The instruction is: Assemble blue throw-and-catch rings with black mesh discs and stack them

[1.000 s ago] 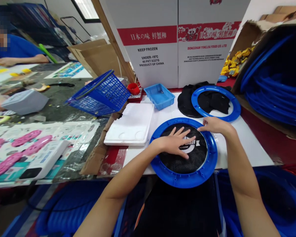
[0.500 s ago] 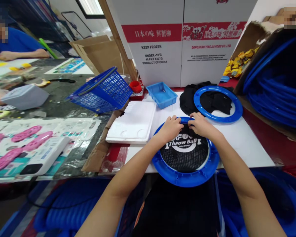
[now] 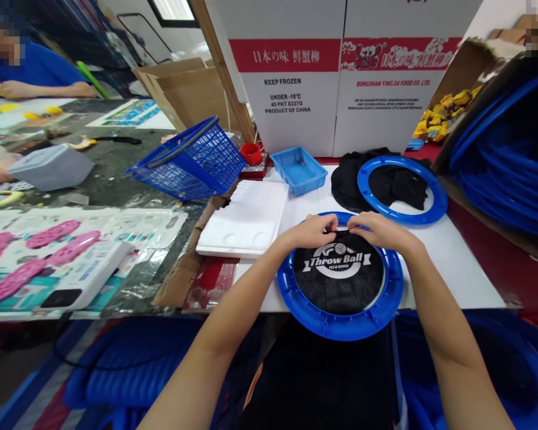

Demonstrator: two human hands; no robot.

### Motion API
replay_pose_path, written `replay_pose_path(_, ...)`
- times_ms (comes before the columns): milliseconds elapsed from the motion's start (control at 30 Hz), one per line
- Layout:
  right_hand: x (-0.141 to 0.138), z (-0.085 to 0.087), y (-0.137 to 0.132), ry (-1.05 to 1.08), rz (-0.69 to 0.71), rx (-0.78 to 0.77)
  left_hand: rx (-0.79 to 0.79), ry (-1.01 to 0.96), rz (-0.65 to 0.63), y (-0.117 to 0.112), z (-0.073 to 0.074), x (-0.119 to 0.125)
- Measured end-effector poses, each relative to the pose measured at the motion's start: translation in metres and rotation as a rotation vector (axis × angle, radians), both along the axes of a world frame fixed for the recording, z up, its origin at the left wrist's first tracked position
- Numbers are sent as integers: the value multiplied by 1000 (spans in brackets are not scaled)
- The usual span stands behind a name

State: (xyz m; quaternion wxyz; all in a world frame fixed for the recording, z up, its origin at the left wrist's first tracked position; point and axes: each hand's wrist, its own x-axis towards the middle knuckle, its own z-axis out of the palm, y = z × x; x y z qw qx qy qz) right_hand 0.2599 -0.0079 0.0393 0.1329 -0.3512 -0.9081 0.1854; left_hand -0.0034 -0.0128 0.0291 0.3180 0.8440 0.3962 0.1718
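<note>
A blue plastic ring (image 3: pixel 336 325) lies at the near edge of the white table top (image 3: pixel 448 263), with a black mesh net (image 3: pixel 341 280) printed "Throw Ball" stretched inside it. My left hand (image 3: pixel 311 232) and my right hand (image 3: pixel 379 231) meet at the ring's far rim, both with fingers curled and pinching the net's far edge there. Behind them a second blue ring (image 3: pixel 403 191) rests over a heap of black nets (image 3: pixel 347 179).
A white foam tray (image 3: pixel 246 218), a small blue tray (image 3: pixel 299 170), a red cup (image 3: pixel 251 153) and a tilted blue basket (image 3: pixel 188 161) stand to the left. White cartons (image 3: pixel 341 77) wall the back. Blue rings (image 3: pixel 506 161) fill a box at right. A person in blue sits far left.
My left hand came off the middle of the net and both hands moved to the ring's far rim, closing on the net's edge. The logo now shows uncovered.
</note>
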Motion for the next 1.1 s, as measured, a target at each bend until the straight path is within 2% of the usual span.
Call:
replay_pose_path(133,-2,1,-2,78,-7,-31,-92,-212,124,-1,-8,10)
replay_pose_path(267,-3,3,-3,202,6,-33,-131,-379,178,-2,-14,15)
replay_pose_path(333,-3,4,-4,272,26,-50,-146,-444,170,-1,-16,16)
replay_pose_path(467,-3,5,-4,382,60,-105,-252,-526,71,1,-20,17)
replay_pose_path(567,-3,5,-5,400,54,-137,-297,-574,69,3,-23,20)
replay_pose_path(667,-2,4,-3,364,-21,-134,-191,-619,134,6,-24,22)
replay_pose_path(767,0,-1,1,312,-105,-104,-6,-539,206,8,-26,22)
replay_pose_path(933,-1,-6,5,213,-117,-88,214,-372,189,11,-31,21)
replay_pose_path(1100,-4,-7,4,148,-137,-71,238,-288,203,13,-33,22)
